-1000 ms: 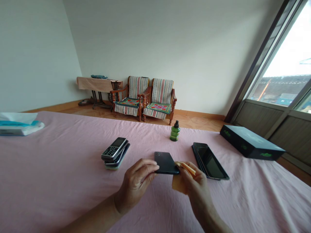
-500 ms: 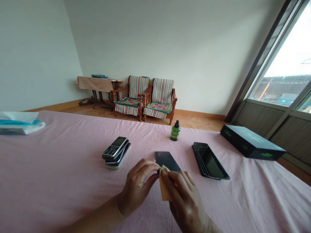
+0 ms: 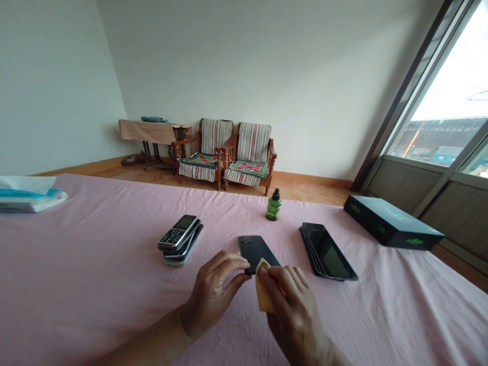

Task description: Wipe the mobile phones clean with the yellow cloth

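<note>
A dark smartphone [image 3: 256, 249] is in front of me, its back with the camera lenses facing up. My left hand [image 3: 214, 284] pinches its near left edge between thumb and fingers. In my right hand [image 3: 292, 300] is a folded yellow cloth [image 3: 264, 295], pressed by the fingers against the phone's near edge. The right hand hides the phone's lower right end. To the left of my hands lies a stack of keypad phones [image 3: 180, 236]. On the right is a pile of larger black smartphones [image 3: 328, 251], the top one screen up.
A green spray bottle [image 3: 273, 206] stands beyond the phone. At the right is a black box [image 3: 392, 223], and a tissue pack [image 3: 32, 198] lies at the far left. A pink cloth [image 3: 107, 264] covers the surface. Two chairs [image 3: 247, 152] stand by the wall.
My right hand and the yellow cloth have shifted slightly right along the phone's edge, away from my left fingertips. The left hand keeps its pinch. The whole view has shifted slightly.
</note>
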Motion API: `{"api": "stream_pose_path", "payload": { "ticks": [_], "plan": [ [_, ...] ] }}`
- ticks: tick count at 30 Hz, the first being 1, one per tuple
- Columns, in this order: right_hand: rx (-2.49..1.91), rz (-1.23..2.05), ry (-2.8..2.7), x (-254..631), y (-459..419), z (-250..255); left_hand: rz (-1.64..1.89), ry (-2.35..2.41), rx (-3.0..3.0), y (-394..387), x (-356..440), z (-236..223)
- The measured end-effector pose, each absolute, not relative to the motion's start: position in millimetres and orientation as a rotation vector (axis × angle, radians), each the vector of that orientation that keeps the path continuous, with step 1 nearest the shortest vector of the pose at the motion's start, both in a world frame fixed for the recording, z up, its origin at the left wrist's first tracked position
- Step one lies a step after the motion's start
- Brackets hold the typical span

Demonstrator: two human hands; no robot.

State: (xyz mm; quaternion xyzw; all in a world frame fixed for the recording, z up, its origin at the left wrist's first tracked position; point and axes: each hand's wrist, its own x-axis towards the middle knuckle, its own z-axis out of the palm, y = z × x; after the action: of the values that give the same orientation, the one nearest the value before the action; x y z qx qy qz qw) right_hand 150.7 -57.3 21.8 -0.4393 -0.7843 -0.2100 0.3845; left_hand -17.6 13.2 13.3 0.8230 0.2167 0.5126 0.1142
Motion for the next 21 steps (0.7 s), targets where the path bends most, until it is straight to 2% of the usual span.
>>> {"api": "stream_pose_path", "payload": {
  "ticks": [3,14,21],
  "plan": [
    [-1.057,-0.435,-2.013,141.8,-56.0,18.3,1.419,0.564,2.446,13.0,-18.4,12.7],
    [-1.403,0.153,-1.799,162.1,-36.7,-8.5,0.748,0.480,2.873,20.7,-21.1,13.3],
    [-1.374,0.174,-2.011,152.6,-37.4,-7.8,0.777,0.715,2.650,24.9,-24.1,10.7]
  ]
}}
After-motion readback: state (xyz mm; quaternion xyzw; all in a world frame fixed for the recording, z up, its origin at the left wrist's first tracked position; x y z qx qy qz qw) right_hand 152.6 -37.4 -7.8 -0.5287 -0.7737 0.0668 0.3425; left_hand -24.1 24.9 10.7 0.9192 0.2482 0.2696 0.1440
